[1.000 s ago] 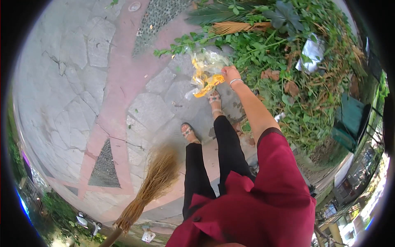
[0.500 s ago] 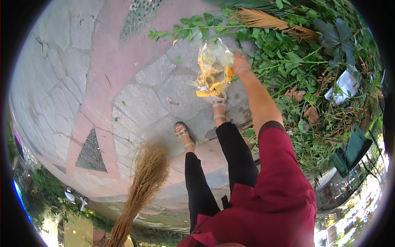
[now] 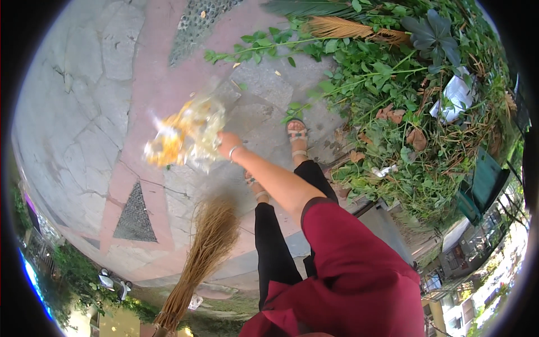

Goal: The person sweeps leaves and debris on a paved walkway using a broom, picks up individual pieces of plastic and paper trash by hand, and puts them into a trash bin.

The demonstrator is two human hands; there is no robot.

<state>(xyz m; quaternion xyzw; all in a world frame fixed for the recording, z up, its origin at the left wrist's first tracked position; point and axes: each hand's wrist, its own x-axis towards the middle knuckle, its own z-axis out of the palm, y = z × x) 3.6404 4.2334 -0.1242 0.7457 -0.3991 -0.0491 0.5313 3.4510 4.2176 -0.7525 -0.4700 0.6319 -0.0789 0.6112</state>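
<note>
My right hand [image 3: 227, 144] is closed on a crumpled clear plastic bag [image 3: 193, 132] with yellow parts, blurred by motion. The arm reaches leftward across my legs, and the bag hangs over the stone paving. To the lower left, a twig broom [image 3: 205, 241] has its bristles fanned upward in the picture and its bound end near the lower edge. My left hand is outside the picture, so what holds the broom does not show.
A heap of cut greenery [image 3: 387, 112] lies along the right, with a dry palm frond [image 3: 342, 27] on it. White sheet-like litter [image 3: 455, 98] and a small white scrap [image 3: 384, 171] rest among the leaves. A dark green object [image 3: 483, 182] stands beyond. My sandalled foot [image 3: 297, 135] is beside the heap.
My right hand has swung from beside the leaf heap to the left, carrying the plastic bag with it. The broom sits slightly farther right in the picture.
</note>
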